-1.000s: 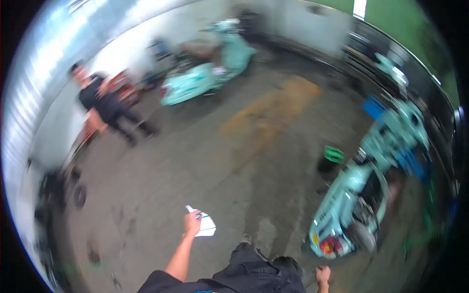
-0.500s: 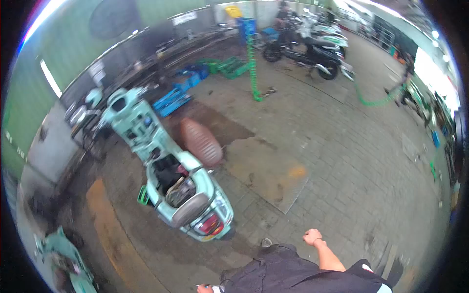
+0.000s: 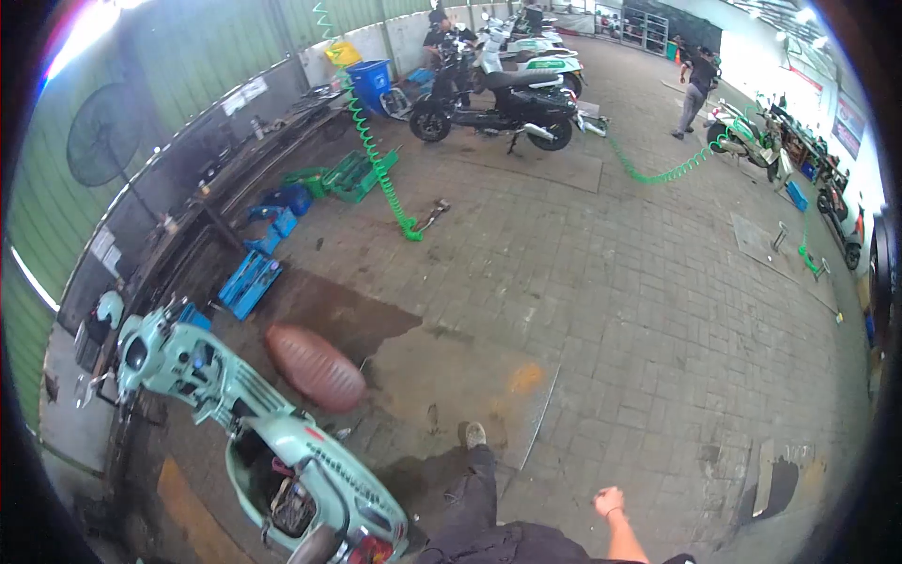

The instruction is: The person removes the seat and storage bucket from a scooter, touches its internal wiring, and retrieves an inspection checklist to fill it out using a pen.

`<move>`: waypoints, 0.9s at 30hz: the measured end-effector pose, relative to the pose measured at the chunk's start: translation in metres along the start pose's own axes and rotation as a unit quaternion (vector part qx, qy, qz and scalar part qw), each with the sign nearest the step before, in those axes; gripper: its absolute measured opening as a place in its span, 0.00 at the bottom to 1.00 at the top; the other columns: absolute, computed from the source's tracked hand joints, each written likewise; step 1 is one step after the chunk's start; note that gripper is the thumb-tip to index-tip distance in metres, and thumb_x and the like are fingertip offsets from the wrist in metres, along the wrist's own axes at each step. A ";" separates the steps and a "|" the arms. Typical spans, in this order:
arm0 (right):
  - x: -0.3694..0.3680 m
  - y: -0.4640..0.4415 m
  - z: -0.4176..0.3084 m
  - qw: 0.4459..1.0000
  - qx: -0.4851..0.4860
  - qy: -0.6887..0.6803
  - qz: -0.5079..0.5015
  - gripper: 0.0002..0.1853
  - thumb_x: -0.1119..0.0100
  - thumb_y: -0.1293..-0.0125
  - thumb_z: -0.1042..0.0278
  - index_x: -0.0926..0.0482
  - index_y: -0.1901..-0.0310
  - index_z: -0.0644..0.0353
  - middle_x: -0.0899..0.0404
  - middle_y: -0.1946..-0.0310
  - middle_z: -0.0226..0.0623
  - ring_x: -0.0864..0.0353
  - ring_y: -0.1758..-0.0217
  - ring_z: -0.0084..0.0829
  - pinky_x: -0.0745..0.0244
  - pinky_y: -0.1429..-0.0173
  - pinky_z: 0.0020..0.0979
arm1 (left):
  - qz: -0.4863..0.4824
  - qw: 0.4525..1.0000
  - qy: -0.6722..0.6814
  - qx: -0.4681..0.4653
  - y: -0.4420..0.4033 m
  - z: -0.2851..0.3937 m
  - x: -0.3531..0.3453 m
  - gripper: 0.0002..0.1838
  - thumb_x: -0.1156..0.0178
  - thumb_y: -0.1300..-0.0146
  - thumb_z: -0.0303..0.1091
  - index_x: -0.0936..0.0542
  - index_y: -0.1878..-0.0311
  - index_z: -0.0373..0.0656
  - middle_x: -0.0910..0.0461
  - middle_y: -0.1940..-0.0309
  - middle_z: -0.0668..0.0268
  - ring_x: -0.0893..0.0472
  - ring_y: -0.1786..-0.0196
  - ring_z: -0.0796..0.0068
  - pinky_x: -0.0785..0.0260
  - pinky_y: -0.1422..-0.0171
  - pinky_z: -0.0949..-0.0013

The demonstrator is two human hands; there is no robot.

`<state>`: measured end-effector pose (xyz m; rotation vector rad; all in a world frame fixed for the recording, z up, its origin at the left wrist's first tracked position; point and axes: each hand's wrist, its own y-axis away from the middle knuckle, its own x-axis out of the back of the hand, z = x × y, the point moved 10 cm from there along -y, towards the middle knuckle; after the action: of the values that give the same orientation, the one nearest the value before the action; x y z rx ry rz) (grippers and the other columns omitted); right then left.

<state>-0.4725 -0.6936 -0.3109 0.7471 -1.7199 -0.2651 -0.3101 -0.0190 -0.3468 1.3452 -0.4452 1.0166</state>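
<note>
The view has swung since half a second ago: the teal scooter [image 3: 324, 456], near mid-frame then, now stands at lower left, with the brown seat [image 3: 315, 367] lying just beside it. The right hand [image 3: 609, 501] — fingers curled closed — hangs at lower right, well apart from both. The left hand, at the bottom edge before, has left the view, so its grip cannot be told. One shoe [image 3: 475, 434] now shows at the floor plate [image 3: 423, 371].
</note>
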 end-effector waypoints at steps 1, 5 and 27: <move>-0.009 -0.006 -0.013 1.000 0.006 0.003 0.007 0.17 0.33 0.49 0.61 0.09 0.58 0.54 0.12 0.56 0.48 0.13 0.47 0.48 0.19 0.39 0.45 | -0.021 1.000 -0.014 0.002 -0.020 0.018 0.002 0.27 0.36 0.41 0.36 0.26 0.41 0.29 0.16 0.57 0.41 0.16 0.55 0.43 0.25 0.48 0.48; -0.025 -0.033 -0.053 0.998 -0.036 0.004 -0.046 0.17 0.29 0.50 0.59 0.08 0.59 0.55 0.12 0.57 0.50 0.13 0.48 0.50 0.19 0.39 0.43 | -0.066 0.996 -0.054 -0.024 -0.126 0.117 0.032 0.23 0.34 0.43 0.41 0.20 0.48 0.36 0.15 0.57 0.44 0.17 0.54 0.42 0.25 0.44 0.48; 0.089 -0.580 -0.548 0.980 0.032 0.092 -0.176 0.22 0.33 0.47 0.56 0.11 0.48 0.47 0.15 0.43 0.44 0.17 0.37 0.44 0.22 0.33 0.43 | 0.200 0.962 0.013 -0.188 -0.627 0.690 0.350 0.15 0.31 0.50 0.43 0.10 0.61 0.45 0.14 0.67 0.47 0.15 0.57 0.43 0.23 0.49 0.46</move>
<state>0.2259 -1.0806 -0.3951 1.0908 -1.4208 -0.3730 0.5683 -0.4834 -0.2857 0.9160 -0.8686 1.2044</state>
